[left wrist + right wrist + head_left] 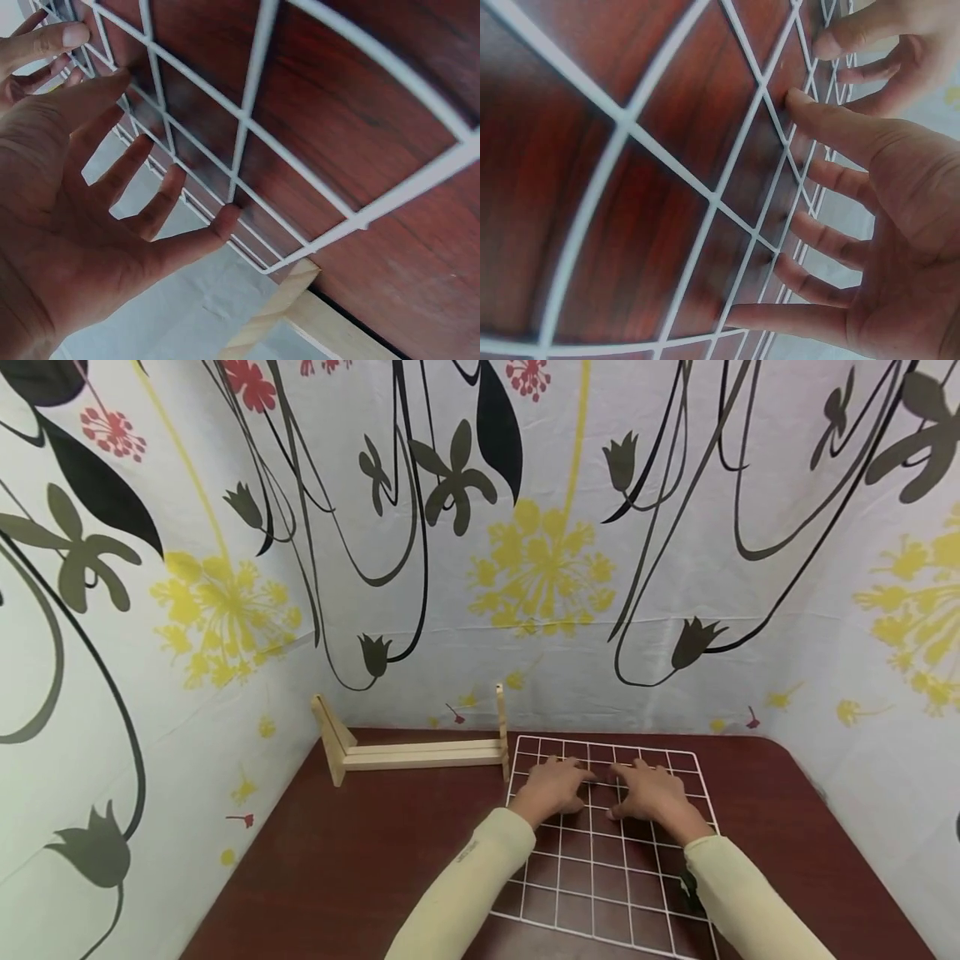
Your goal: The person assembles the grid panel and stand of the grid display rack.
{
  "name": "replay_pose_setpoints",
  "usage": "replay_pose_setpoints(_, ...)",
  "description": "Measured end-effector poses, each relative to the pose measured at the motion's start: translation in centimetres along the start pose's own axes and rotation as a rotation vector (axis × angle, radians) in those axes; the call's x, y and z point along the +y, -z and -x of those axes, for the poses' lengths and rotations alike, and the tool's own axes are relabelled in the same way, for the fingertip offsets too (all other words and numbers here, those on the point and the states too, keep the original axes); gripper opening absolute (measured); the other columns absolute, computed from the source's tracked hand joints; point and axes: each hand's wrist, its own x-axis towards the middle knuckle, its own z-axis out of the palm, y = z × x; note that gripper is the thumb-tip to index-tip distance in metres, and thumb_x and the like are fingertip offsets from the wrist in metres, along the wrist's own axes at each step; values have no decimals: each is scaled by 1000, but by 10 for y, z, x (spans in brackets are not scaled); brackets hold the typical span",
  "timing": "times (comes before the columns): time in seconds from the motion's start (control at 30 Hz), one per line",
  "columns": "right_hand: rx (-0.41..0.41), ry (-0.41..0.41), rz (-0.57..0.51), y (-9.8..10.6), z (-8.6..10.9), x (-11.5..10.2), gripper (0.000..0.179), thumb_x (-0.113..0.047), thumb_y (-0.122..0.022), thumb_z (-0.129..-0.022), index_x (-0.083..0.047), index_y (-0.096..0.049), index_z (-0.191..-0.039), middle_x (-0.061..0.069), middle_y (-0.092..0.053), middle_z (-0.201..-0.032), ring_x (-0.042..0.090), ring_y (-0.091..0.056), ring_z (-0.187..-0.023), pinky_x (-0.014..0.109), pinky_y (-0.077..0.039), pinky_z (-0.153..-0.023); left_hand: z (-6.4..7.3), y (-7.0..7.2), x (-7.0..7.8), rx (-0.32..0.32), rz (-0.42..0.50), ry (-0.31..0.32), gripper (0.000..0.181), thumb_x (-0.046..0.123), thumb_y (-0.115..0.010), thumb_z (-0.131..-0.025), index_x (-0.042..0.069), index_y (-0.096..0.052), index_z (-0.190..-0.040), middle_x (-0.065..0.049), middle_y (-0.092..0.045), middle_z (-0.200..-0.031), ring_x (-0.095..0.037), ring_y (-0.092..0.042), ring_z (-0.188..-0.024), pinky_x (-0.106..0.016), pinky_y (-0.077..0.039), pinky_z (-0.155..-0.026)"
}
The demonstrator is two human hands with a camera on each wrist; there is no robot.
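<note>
A white wire grid panel (592,862) lies flat on the dark red table, a little right of the middle in the head view. Over its far half rests my left hand (553,788), fingers spread, the fingertips (225,219) right at the wires. Beside it my right hand (651,793) spreads over the same rows, with its fingertips (799,101) against the wires and the thumbs of both hands pointing towards each other. Neither hand curls round a wire. Beyond the panel's far left corner stands a pale wooden frame (423,755) with two uprights joined by a crossbar.
A small dark green object (692,892) shows beside the right sleeve, partly hidden by it. The reddish-brown table (337,860) extends on both sides of the panel. White cloth with printed flowers (525,677) hangs along the back and sides.
</note>
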Motion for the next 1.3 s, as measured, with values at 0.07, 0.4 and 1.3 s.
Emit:
replay_pose_setpoints(0.07,21,12,6,-1,1,-1,87,-49,-88,-82,-14,-53,-153,35,-42,-159,63,-49,-132,71,-52,-88,2,-3,-4,30,-10,1,54,47,-72,-99,52,-54,-149,14,-52,-159,-21,-53,-144,-47,-57,-102)
replay_pose_setpoints(0.4,108,85,51,-11,6,5,77,-50,-86,-85,-14,-61,-147,34,-50,-154,61,-56,-128,70,-54,-87,11,-18,-16,141,-47,-30,50,61,-66,-99,46,-58,-146,10,-59,-150,-17,-61,-133,-42,-59,-95)
replay_pose_setpoints(1.3,-147,193,-178,9,-20,17,47,-30,-90,-84,-11,-54,-107,10,-51,-100,31,-43,-95,43,-35,-78,-7,-2,-28,-21,131,5,45,51,-84,-89,37,-64,-127,11,-62,-133,-18,-57,-124,-50,-51,-100)
